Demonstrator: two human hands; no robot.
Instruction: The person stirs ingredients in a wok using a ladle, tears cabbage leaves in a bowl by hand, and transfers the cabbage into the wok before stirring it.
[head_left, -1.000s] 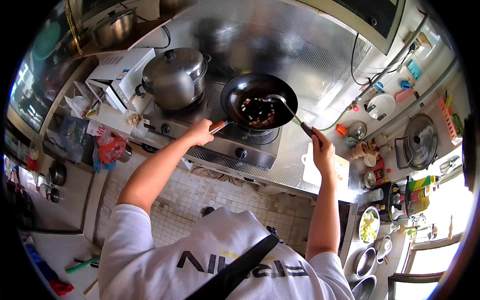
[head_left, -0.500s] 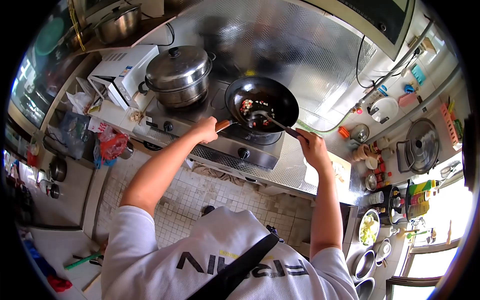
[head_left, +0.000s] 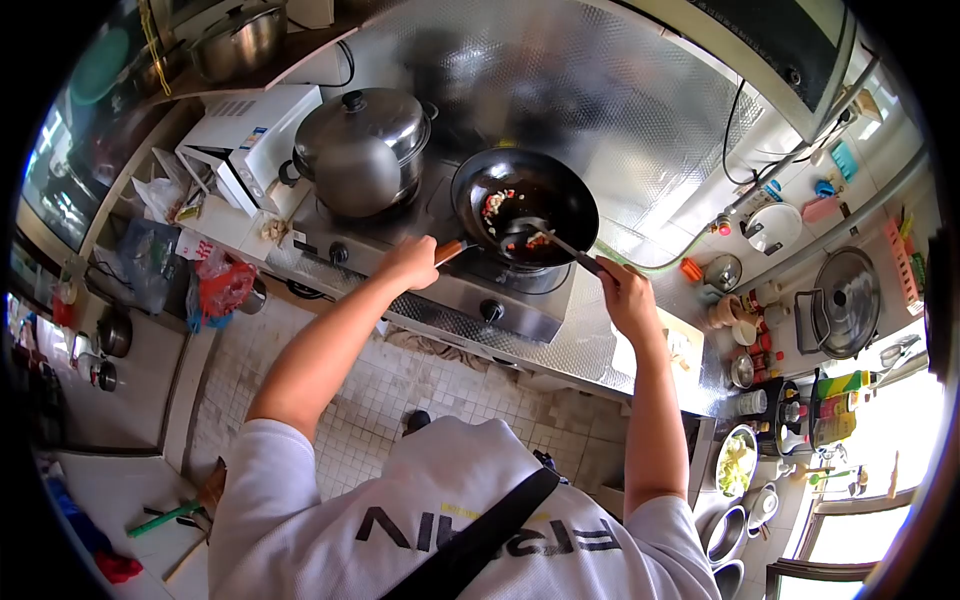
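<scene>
My left hand (head_left: 410,263) is closed around the wooden handle of a black wok (head_left: 567,195), which sits on the right burner of the stove. In my right hand (head_left: 628,298) I grip the dark handle of a wok spatula (head_left: 562,243). The spatula's metal head lies low inside the wok, against its near side. Small chopped pieces, red and whitish, form a cluster (head_left: 495,205) on the wok's left side. More reddish bits lie by the spatula head, which partly covers them.
A lidded steel steamer pot (head_left: 360,150) stands on the left burner, beside a white microwave (head_left: 245,140). Right of the stove lies a white board (head_left: 680,350) with pale pieces. Farther right are bottles (head_left: 835,405) and a bowl of chopped greens (head_left: 737,462).
The spatula head has moved slightly right and toward me within the wok, pushing reddish bits together. My left hand stays on the wok handle.
</scene>
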